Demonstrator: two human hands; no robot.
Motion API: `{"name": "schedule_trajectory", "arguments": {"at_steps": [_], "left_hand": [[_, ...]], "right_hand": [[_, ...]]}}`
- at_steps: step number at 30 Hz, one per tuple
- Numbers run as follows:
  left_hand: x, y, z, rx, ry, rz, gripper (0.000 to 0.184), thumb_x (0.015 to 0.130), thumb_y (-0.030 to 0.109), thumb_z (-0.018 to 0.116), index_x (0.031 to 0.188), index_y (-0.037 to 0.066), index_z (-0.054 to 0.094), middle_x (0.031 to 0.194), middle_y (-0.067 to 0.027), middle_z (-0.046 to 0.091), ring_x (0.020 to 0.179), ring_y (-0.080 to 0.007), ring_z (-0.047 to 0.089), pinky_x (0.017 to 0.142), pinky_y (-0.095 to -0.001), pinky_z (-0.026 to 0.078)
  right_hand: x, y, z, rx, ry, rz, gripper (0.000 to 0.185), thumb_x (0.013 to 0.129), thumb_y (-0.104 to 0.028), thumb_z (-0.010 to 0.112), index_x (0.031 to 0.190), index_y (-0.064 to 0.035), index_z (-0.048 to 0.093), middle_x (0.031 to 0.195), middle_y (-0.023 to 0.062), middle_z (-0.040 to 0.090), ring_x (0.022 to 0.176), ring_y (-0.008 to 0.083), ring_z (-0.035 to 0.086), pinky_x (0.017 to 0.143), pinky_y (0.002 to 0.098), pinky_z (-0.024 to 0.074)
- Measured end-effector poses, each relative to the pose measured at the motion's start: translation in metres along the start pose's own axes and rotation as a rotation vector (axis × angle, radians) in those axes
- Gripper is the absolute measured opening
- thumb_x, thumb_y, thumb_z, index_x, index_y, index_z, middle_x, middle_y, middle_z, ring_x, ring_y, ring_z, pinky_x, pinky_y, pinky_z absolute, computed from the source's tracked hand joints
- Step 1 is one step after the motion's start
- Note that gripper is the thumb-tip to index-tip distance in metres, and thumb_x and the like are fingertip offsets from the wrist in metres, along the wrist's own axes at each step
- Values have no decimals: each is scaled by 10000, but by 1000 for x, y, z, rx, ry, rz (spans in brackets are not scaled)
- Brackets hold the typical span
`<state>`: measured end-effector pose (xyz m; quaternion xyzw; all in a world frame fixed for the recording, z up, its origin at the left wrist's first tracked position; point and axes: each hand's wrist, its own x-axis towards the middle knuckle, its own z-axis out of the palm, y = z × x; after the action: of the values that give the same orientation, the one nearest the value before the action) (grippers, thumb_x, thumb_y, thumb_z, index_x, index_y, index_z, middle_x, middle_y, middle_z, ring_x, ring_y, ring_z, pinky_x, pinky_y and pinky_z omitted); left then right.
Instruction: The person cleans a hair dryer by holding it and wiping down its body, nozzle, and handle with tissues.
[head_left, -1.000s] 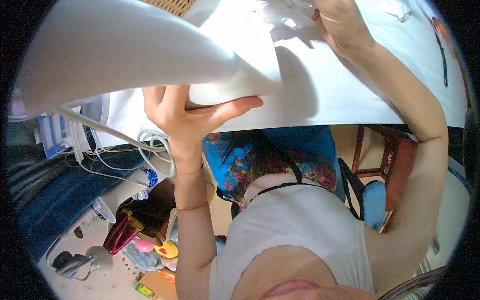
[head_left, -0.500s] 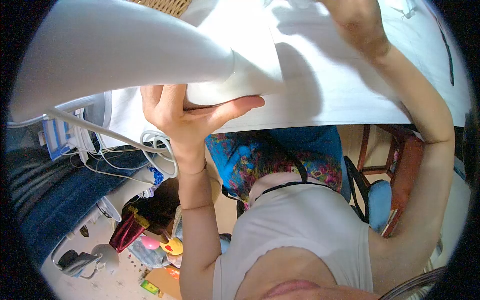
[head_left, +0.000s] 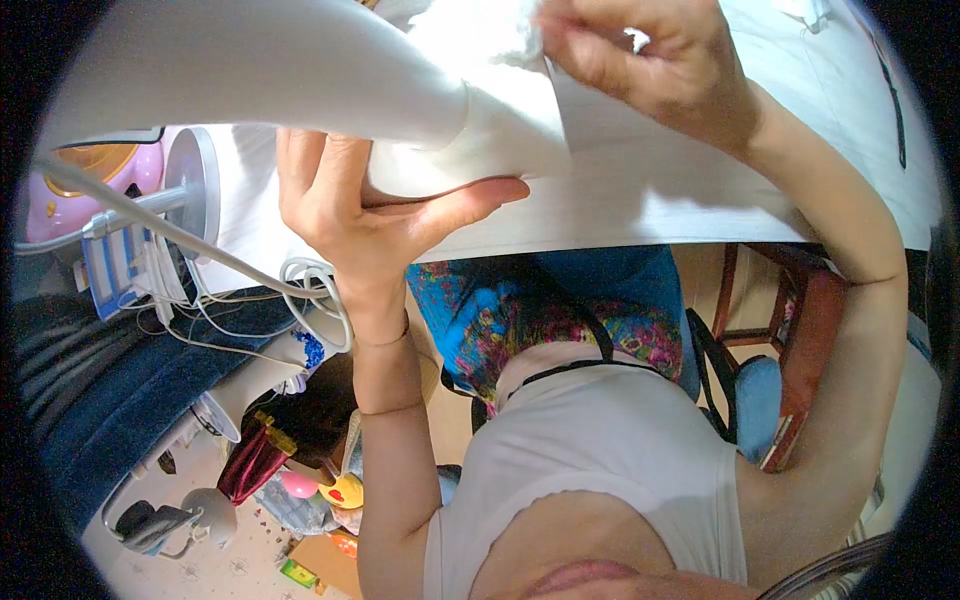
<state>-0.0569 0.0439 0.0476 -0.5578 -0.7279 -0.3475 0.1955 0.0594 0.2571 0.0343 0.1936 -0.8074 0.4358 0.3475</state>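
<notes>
At upper left, my left hand (head_left: 365, 210) is wrapped round the underside of a smooth white rounded object (head_left: 420, 172), thumb stretched along its lower edge. A large pale curved tube-like body (head_left: 250, 75) crosses in front of it and hides part of the hand. My right hand (head_left: 650, 55) is at the top, right of the object, with fingers pinched at the edge of a bright white crumpled piece (head_left: 505, 30). Glare blurs the outline of that piece. Under both lies a white-covered table (head_left: 690, 190).
White cables (head_left: 315, 290) hang at the table's left edge, beside a pink item (head_left: 100, 190) and a grey round disc (head_left: 205, 190). A dark cord (head_left: 890, 100) lies at the right. Below are a blue chair, a reddish wooden stool (head_left: 810, 340) and bags on the floor.
My right hand has moved left and down toward the bright white area. The pale curved body has shifted up, showing the pink item. My left hand keeps its grip.
</notes>
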Motion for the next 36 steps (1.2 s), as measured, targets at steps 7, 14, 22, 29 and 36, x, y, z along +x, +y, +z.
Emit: {"name": "schedule_trajectory", "arguments": {"at_steps": [7,14,22,29,36], "left_hand": [[0,-2,2,-36,25,42,712,366,398,933,937,32,715,911,-97,670,819,-253,643,743,-361,507],[2,-2,3,-63,44,91,700,399,429,927,940,43,707,907,-78,671,821,-245,631,739,-349,497],[4,1,2,-37,-6,26,687,409,345,939,950,5,688,929,-101,659,875,-260,635,761,-355,506],[2,-6,9,-3,99,72,699,377,410,934,930,55,697,868,-56,664,778,-231,612,704,-349,482],[5,0,10,-59,85,35,665,383,375,937,918,62,695,859,-51,670,793,-233,611,724,-338,476]], "right_hand": [[4,8,14,-124,94,-470,154,818,-120,723,878,21,710,880,161,690,766,236,688,642,297,574],[3,-8,3,-136,73,-211,94,797,-68,688,848,8,710,882,155,697,766,244,700,650,306,581],[7,-5,-9,-54,-36,-57,145,827,-121,701,806,23,693,865,140,690,717,199,677,615,284,552],[0,15,24,-108,162,-486,146,825,-117,704,855,26,713,899,164,694,763,238,697,689,304,583],[6,-5,-7,-184,11,14,99,800,-87,704,806,12,698,842,121,685,696,189,668,590,265,531]]}}
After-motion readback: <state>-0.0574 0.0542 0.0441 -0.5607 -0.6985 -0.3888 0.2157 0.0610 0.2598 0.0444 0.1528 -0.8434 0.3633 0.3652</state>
